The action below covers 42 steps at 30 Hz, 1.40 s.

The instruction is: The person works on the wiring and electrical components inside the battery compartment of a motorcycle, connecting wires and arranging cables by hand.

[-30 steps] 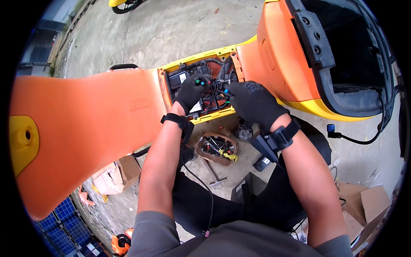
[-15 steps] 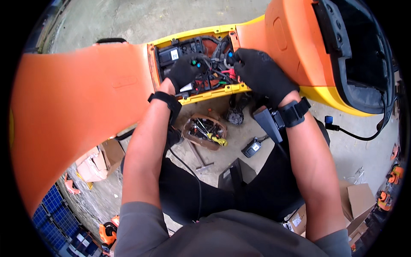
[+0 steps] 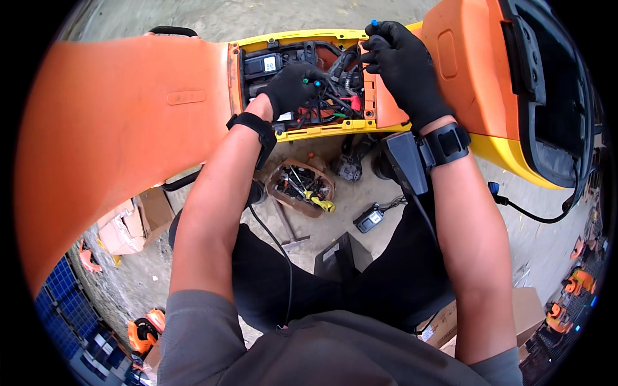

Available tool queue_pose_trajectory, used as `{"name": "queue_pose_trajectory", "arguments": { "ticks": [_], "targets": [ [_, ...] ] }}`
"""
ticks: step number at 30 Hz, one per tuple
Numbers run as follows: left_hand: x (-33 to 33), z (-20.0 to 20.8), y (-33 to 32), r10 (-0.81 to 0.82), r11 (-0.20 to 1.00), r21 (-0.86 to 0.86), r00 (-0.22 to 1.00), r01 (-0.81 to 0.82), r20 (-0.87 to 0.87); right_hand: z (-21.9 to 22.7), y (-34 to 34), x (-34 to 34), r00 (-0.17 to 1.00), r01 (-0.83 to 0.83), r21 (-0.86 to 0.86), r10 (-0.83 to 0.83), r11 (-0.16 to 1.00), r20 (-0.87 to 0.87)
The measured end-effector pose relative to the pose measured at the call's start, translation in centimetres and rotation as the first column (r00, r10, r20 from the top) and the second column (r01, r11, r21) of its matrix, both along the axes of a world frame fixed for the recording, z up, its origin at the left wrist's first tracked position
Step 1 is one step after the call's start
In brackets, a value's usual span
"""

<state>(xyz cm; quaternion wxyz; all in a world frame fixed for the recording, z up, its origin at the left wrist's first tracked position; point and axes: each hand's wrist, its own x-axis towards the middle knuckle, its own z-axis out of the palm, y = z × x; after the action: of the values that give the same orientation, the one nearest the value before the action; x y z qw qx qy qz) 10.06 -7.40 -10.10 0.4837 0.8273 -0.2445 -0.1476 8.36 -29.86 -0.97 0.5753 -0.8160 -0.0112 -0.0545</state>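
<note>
Over the open compartment (image 3: pixel 351 106) of an orange-and-yellow machine body, my left hand (image 3: pixel 288 90), in a black glove, has its fingers curled round dark cable connectors. A green end (image 3: pixel 305 81) and a blue end (image 3: pixel 317 83) stick out by its fingertips. My gloved right hand (image 3: pixel 409 74) is raised at the compartment's right edge. Its fingers pinch a small dark piece with a blue end (image 3: pixel 374 23), mostly covered by the glove. Inside the compartment lie black cables, a black control box (image 3: pixel 262 64) with a white label, and a red connector (image 3: pixel 355 103).
On the concrete below, a carton (image 3: pixel 275 186) holds small parts and a yellow-handled screwdriver (image 3: pixel 320 202). Nearby are a T-shaped metal tool (image 3: pixel 290 241) and a black device (image 3: pixel 369 219) with a lead. A blue-ended plug (image 3: pixel 494 190) hangs at the right on a black cable.
My right hand has lifted up and to the right, away from the cables, with the blue-ended piece. My left hand stays over the compartment, while the whole view has shifted slightly.
</note>
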Motion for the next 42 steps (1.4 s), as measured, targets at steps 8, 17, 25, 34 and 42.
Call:
{"name": "queue_pose_trajectory", "arguments": {
  "ticks": [8, 17, 25, 34, 42],
  "targets": [
    [-0.6, -0.4, -0.2, -0.036, 0.998, 0.038, 0.994, 0.041, -0.107, -1.3, 0.5, 2.0, 0.988, -0.045, 0.095, 0.058, 0.994, -0.144],
    [-0.7, -0.2, -0.5, -0.026, 0.993, 0.108, 0.976, 0.050, -0.217, -1.0, 0.9, 1.1, 0.886, -0.185, 0.150, 0.231, 0.971, -0.402],
    [-0.6, -2.0, -0.2, -0.147, 0.986, 0.080, 0.989, 0.145, 0.008, -1.0, 1.0, 1.0, 0.827, -0.227, 0.098, 0.245, 0.969, -0.507],
    [-0.4, -1.5, 0.0, 0.027, 0.999, -0.033, 0.996, -0.030, -0.088, -0.5, 0.9, 0.9, 0.820, -0.187, 0.167, 0.247, 0.968, -0.517],
    [-0.8, 0.7, -0.4, -0.030, 0.970, 0.224, 0.957, 0.098, -0.289, -0.7, 0.6, 0.9, 0.841, -0.216, 0.142, 0.258, 0.966, -0.475]
  ]
}}
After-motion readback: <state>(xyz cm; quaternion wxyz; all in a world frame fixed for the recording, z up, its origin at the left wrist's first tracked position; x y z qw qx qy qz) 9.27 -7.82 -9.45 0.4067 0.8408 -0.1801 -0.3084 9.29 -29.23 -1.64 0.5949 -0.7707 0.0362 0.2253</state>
